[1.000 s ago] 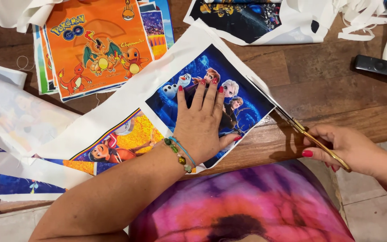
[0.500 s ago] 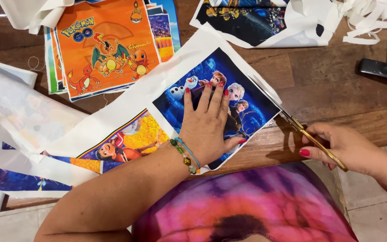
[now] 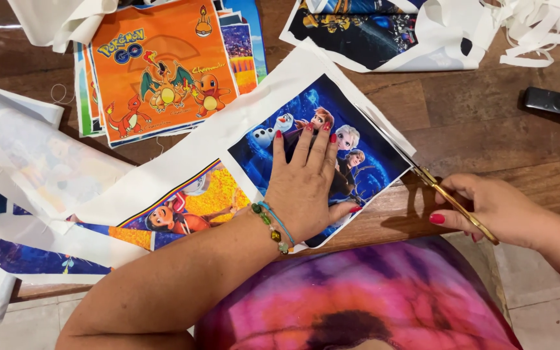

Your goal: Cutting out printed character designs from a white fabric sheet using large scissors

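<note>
Pressing your left hand (image 3: 306, 185) flat, fingers spread, on blue printed fabric (image 3: 322, 152), your right hand (image 3: 494, 210) closed around gold scissors (image 3: 445, 194), blades at the fabric's right edge, wooden table (image 3: 474, 123) beneath.

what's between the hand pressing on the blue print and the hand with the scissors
In the head view, the blue print's right edge with its white border, then bare wooden table; the scissors span it.

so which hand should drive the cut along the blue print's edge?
Right, probably. The right hand holds the scissors, blades at the blue print edge; the left hand lies flat on it.
</note>
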